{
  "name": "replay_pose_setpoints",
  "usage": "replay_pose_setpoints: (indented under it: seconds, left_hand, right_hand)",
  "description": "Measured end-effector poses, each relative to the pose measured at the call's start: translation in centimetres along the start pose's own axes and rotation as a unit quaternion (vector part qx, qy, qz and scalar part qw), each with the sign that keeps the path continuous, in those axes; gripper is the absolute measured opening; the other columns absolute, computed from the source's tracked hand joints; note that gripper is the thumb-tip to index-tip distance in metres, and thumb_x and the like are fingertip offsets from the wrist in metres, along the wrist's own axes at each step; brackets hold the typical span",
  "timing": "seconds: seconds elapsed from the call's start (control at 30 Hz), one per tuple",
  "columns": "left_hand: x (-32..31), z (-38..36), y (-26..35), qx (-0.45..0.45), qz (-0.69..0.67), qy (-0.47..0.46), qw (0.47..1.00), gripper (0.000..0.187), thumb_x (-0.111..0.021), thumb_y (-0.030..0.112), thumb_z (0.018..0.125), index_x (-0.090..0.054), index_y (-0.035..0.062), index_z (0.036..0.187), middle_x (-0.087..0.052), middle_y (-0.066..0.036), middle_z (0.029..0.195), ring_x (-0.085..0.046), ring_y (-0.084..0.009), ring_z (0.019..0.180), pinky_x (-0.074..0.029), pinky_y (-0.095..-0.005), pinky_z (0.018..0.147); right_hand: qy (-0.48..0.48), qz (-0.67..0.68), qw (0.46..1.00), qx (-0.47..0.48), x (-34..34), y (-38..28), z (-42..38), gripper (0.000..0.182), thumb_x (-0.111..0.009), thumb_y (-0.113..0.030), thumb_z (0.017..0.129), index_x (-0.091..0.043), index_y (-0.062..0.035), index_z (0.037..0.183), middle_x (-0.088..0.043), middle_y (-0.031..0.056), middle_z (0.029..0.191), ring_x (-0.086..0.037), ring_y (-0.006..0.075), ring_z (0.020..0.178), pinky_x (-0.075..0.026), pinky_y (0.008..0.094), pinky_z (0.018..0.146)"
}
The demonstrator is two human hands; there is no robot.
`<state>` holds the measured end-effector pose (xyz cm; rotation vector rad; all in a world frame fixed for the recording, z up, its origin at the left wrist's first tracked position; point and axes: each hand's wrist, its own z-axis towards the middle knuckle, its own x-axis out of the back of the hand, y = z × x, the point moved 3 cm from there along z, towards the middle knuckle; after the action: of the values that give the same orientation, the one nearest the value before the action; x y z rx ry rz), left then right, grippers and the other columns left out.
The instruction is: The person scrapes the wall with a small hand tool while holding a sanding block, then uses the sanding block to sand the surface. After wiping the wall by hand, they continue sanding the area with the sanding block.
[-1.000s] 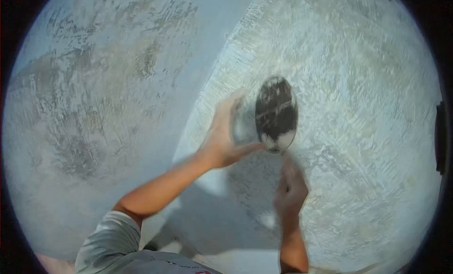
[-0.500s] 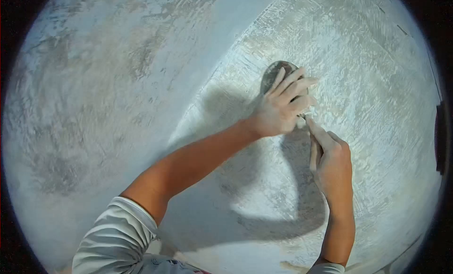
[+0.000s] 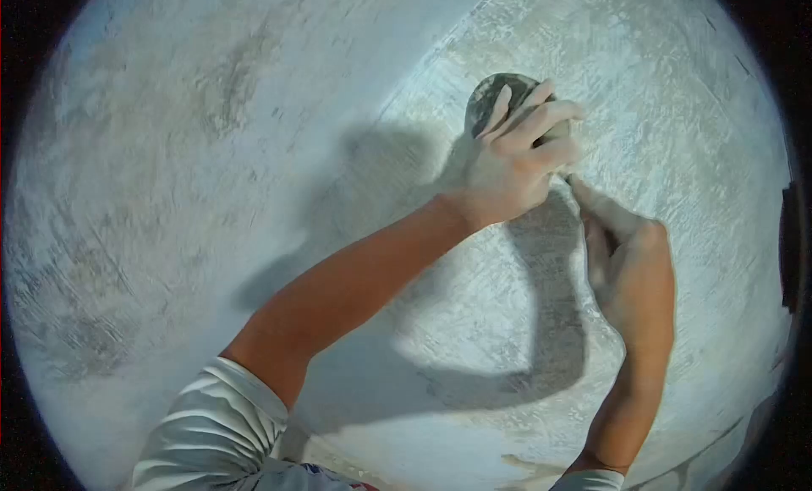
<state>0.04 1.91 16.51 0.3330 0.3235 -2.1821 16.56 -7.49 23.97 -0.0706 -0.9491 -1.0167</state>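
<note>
A dark, round-ended trowel blade [image 3: 486,102] lies against the pale plastered wall [image 3: 474,322], partly covered by my left hand [image 3: 520,165]. The fingers of that hand are spread and slightly bent, pressing over the blade without wrapping round it. Just below and to the right, my right hand [image 3: 630,250] is closed round the trowel's handle end, its index finger stretched toward the blade. The handle itself is mostly hidden inside this hand. Both hands look dusted with pale powder.
Streaky, rough plaster covers the surface, and a diagonal line [image 3: 423,68] divides two wall areas at upper left. Shadows of my arms [image 3: 554,305] fall across it. A dark upright object [image 3: 791,246] stands at the right edge.
Both hands and the trowel have moved up the wall, my right hand also shifting to the right. My left fingers are more bent than before. The view has shifted slightly.
</note>
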Motion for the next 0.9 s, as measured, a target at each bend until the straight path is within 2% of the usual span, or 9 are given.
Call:
replay_pose_setpoints:
  seconds: [0.07,0.27,0.37,0.43,0.53,0.63,0.77,0.8,0.9]
  left_hand:
    - [-0.2,0.1,1.5,0.035,-0.004,-0.009,0.999,0.02,-0.063,-0.004,0.088,-0.073,0.0116,0.096,-0.061,-0.007,0.149,-0.046,-0.0437,0.153,-0.039,-0.0755,0.117]
    - [0.3,-0.3,-0.3,-0.009,0.003,-0.002,1.0,0.018,-0.066,-0.001,0.089,-0.072,0.0125,0.099,-0.062,-0.006,0.149,-0.048,-0.0444,0.152,-0.036,-0.0766,0.119]
    - [0.1,0.1,1.3,0.034,-0.023,0.017,0.999,0.016,-0.066,-0.001,0.089,-0.072,0.0125,0.094,-0.062,-0.005,0.149,-0.049,-0.043,0.151,-0.036,-0.0761,0.12]
    - [0.4,0.6,1.4,0.021,-0.029,-0.006,0.999,0.016,-0.065,-0.002,0.088,-0.071,0.0122,0.089,-0.062,-0.004,0.149,-0.048,-0.0416,0.152,-0.035,-0.0748,0.121]
    - [0.7,0.1,-1.3,-0.014,0.021,0.021,0.999,0.015,-0.064,-0.002,0.088,-0.069,0.0118,0.087,-0.064,-0.003,0.148,-0.049,-0.0418,0.152,-0.033,-0.0701,0.125]
    - [0.8,0.2,0.8,0.033,-0.035,0.0,0.999,0.015,-0.065,-0.002,0.087,-0.069,0.0118,0.087,-0.065,-0.004,0.146,-0.05,-0.0423,0.151,-0.034,-0.0675,0.125]
    - [0.8,0.0,-1.6,-0.009,-0.012,0.024,1.0,0.018,-0.064,-0.005,0.086,-0.068,0.0122,0.086,-0.066,-0.004,0.145,-0.051,-0.0436,0.149,-0.035,-0.0665,0.125]
    - [1.1,0.1,-1.4,0.008,-0.024,0.004,1.0,0.017,-0.065,-0.004,0.087,-0.068,0.0125,0.087,-0.066,-0.004,0.145,-0.051,-0.0435,0.149,-0.034,-0.0681,0.124]
    - [1.5,0.2,2.0,0.046,-0.109,0.013,0.993,0.017,-0.065,-0.004,0.088,-0.068,0.0128,0.089,-0.066,-0.004,0.145,-0.051,-0.0432,0.15,-0.035,-0.07,0.123]
  right_hand:
    - [0.031,0.025,0.998,0.052,0.0,0.8,-0.3,0.036,-0.069,-0.001,0.097,-0.077,-0.0065,0.132,-0.065,0.0255,0.075,-0.06,0.0272,0.058,-0.053,0.0403,0.066]
    - [0.039,0.018,0.999,-0.017,-1.1,-0.5,-0.5,0.036,-0.069,0.001,0.095,-0.079,-0.0082,0.128,-0.065,0.0263,0.075,-0.057,0.0323,0.055,-0.052,0.04,0.064]
    - [0.038,0.004,0.998,0.041,0.0,-0.3,-0.6,0.035,-0.068,0.0,0.101,-0.077,-0.0057,0.135,-0.075,0.0212,0.084,-0.055,0.0131,0.06,-0.052,0.0328,0.063]
    - [0.062,0.043,0.994,0.075,0.3,-0.2,-0.6,0.033,-0.067,-0.002,0.103,-0.077,-0.006,0.134,-0.073,0.0227,0.084,-0.05,0.0149,0.059,-0.051,0.0344,0.063]
    - [0.03,0.046,0.998,0.015,-1.4,-1.4,0.8,0.031,-0.067,-0.003,0.103,-0.078,-0.0066,0.131,-0.074,0.0268,0.09,-0.053,0.0155,0.062,-0.052,0.0352,0.066]
    - [0.053,0.029,0.998,0.02,0.0,-1.4,-0.7,0.035,-0.071,-0.006,0.097,-0.079,-0.0094,0.13,-0.067,0.0272,0.079,-0.059,0.0338,0.058,-0.054,0.0413,0.068]
    - [0.031,0.023,0.999,-0.001,-1.0,-2.5,0.5,0.031,-0.067,-0.001,0.102,-0.077,-0.0029,0.131,-0.075,0.0292,0.093,-0.062,0.0148,0.066,-0.055,0.0351,0.069]
    - [-0.013,-0.011,0.999,-0.029,-0.5,-2.7,0.7,0.031,-0.067,0.001,0.102,-0.077,-0.0014,0.131,-0.08,0.0268,0.101,-0.075,0.0167,0.08,-0.059,0.035,0.078]
    - [0.074,0.023,0.997,0.018,0.7,-2.2,-1.5,0.034,-0.07,-0.004,0.096,-0.08,-0.0089,0.128,-0.073,0.0249,0.084,-0.07,0.0345,0.063,-0.056,0.0413,0.069]
